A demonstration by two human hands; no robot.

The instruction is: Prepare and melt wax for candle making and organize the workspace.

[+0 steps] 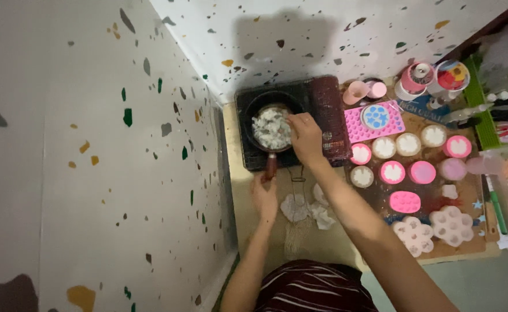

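Note:
A small dark pan [255, 118] full of white chunks [270, 128] sits on a black single burner stove [320, 98] against the speckled wall. My left hand [265, 196] grips the pan's reddish handle [271, 166] just below the stove. My right hand [305, 137] reaches over the pan's right rim, fingers pinched as if around a thin stirrer that I cannot make out. More white lumps [307, 209] lie on the floor between my arms.
To the right, a board [427, 190] carries several round pink and white moulds, a pink silicone tray [375, 121], flower-shaped moulds [433, 228] and pink cups [362, 91]. A green rack [485, 121] stands at the far right. Speckled walls close off the left and back.

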